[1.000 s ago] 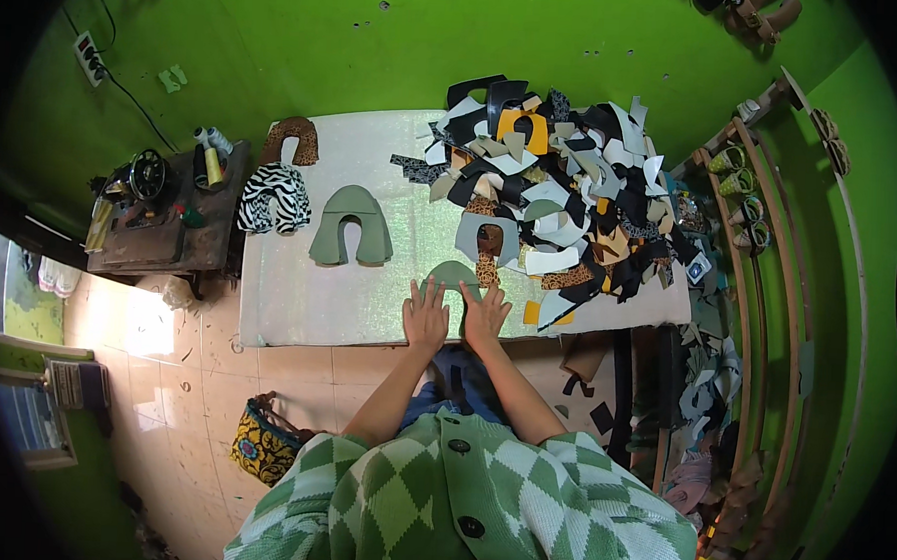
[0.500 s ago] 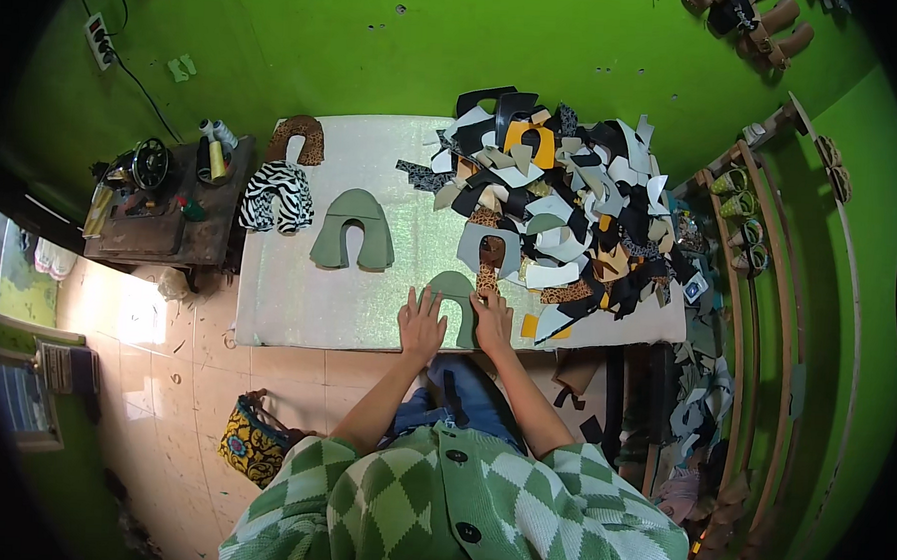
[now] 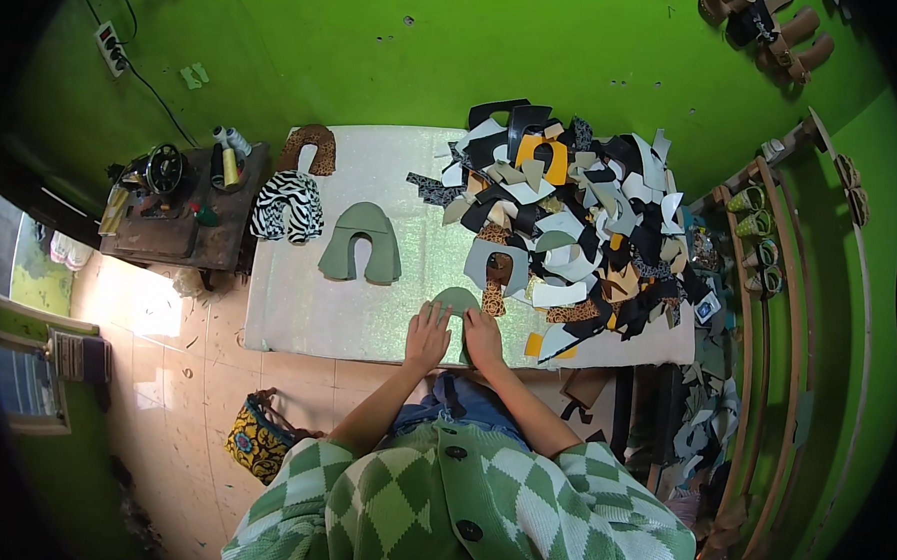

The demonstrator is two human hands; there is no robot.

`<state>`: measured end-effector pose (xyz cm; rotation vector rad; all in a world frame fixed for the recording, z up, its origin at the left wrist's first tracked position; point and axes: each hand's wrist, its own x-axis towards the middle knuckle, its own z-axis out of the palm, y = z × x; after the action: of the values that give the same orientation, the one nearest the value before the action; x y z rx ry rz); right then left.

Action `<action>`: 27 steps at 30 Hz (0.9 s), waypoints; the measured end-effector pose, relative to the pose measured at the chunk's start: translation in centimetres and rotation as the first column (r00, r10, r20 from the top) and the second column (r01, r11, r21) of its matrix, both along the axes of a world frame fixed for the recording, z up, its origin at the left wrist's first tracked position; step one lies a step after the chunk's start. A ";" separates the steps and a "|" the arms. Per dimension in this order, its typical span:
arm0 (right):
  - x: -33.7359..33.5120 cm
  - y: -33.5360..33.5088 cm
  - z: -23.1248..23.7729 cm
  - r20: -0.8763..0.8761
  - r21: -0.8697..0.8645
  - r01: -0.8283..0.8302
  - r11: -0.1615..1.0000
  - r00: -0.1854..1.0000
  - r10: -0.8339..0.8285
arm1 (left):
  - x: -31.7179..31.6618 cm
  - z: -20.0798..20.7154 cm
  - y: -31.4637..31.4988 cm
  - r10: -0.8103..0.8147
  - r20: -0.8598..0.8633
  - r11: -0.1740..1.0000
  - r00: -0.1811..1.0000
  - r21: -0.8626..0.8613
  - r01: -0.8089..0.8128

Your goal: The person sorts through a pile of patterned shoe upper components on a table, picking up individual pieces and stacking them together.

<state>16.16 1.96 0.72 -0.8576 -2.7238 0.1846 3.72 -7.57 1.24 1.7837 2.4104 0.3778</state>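
Note:
A sage-green U-shaped shoe-upper piece (image 3: 457,298) lies at the table's front edge, its rounded top pointing away from me. My left hand (image 3: 428,336) rests flat on its left leg, fingers stretched forward. On its right leg lies my right hand (image 3: 482,339), also with extended fingers; the hands cover most of both legs. Farther left sits a stack of matching green uppers (image 3: 364,222). Beside it are zebra-striped uppers (image 3: 289,211) and, behind those, brown leopard-print uppers (image 3: 319,146). A grey U-shaped piece (image 3: 481,261) lies just beyond my right hand, with leopard-print scrap around it.
A large heap of mixed scraps (image 3: 596,216) covers the table's right side. At left stands a sewing machine (image 3: 161,172) with thread spools (image 3: 230,165) on a dark wooden stand. Sandals hang on a wooden rack (image 3: 758,294) at right. A patterned bag (image 3: 257,437) sits on the floor.
My hands have come closer together and now cover more of the green piece's legs. The whole view has shifted slightly, with the table lower and farther right.

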 end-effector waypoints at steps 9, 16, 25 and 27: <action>0.3 2.8 3.3 -0.021 -0.258 0.020 0.966 0.999 -0.026 | 0.6 0.5 0.3 -0.002 0.063 1.000 0.998 -0.006 0.002; 0.2 1.7 2.5 0.110 -0.151 0.019 0.988 0.994 -0.002 | 0.0 0.8 0.1 -0.092 0.015 0.996 0.996 0.011 0.091; -1.6 4.2 2.1 -0.152 -0.538 0.210 0.816 0.929 -0.339 | -2.9 2.3 3.9 0.172 0.011 0.985 0.985 -0.027 -0.171; -1.5 3.8 1.7 -0.196 -0.491 0.277 0.826 0.889 -0.414 | -2.5 2.6 4.1 0.245 -0.004 0.968 0.969 0.055 -0.245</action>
<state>14.66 5.79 2.42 -1.3183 -2.2180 0.8239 1.19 -3.43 3.84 1.5119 2.6606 0.4632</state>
